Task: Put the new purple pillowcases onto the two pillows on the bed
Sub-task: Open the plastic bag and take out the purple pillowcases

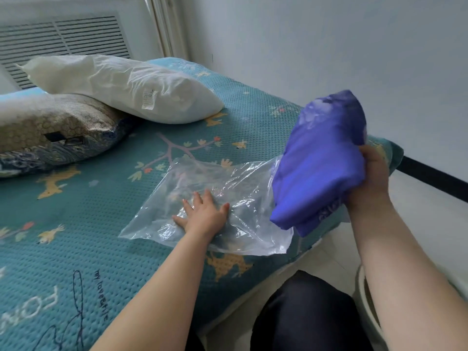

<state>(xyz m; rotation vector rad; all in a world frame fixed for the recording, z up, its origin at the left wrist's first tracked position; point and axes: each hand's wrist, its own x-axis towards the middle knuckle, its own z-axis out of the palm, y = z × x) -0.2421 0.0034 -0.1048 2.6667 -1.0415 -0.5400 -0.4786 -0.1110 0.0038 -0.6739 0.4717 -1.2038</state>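
Pressing flat-fingered on the clear plastic bag (207, 206) near the bed's (106, 249) right edge, the left hand (205, 215) steadies it while the right hand (371, 178) grips the folded purple pillowcases (321, 163).

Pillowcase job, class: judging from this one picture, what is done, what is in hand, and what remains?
Done: the folded purple pillowcases are out of the clear plastic bag. In hand: the right hand grips the bundle above the bed edge while the left hand presses the bag flat. Left: unfolding them and covering both pillows; the white pillow is bare, the patterned pillow wears no purple.
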